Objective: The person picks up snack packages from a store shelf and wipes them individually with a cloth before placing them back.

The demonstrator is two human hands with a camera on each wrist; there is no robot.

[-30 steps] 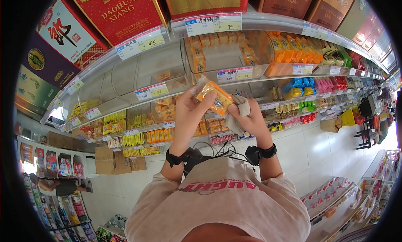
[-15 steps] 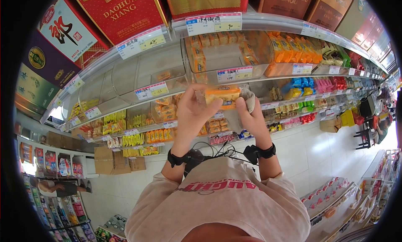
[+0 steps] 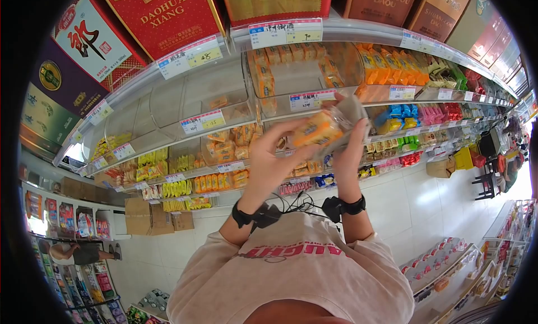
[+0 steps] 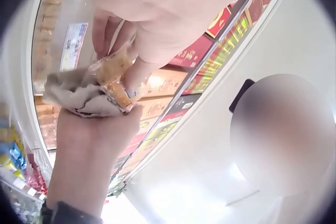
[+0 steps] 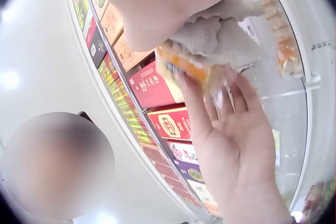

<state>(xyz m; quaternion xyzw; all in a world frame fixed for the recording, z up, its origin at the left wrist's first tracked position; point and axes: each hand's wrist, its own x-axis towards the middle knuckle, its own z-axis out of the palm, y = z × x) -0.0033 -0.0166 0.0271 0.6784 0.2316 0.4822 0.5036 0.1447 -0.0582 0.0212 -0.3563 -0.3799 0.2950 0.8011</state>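
Between both hands, in front of the shelves, is an orange and clear wrapped snack packet [image 3: 320, 129]. My left hand [image 3: 276, 160] pinches it, thumb on the near side and fingers at its left end. My right hand [image 3: 349, 150] grips a grey cloth [image 3: 352, 112], which lies against the packet's right end. In the left wrist view the cloth [image 4: 86, 97] is bunched in the right hand, close against the packet [image 4: 116, 74]. From the right wrist, the cloth [image 5: 218, 37] covers one side of the packet [image 5: 189, 69], with the left fingers [image 5: 194, 98] at its lower edge.
A clear bin [image 3: 300, 72] behind the hands holds similar orange packets around its sides. Price tags [image 3: 312, 100] line the shelf lips. Boxed bottles [image 3: 162, 19] stand on the top shelf, and lower bins [image 3: 224, 147] hold more snacks. Cardboard boxes [image 3: 147, 215] sit on the floor.
The packet has turned from level to slanting, and moved right. The right hand has lifted the cloth and opened it out at the packet's right end.
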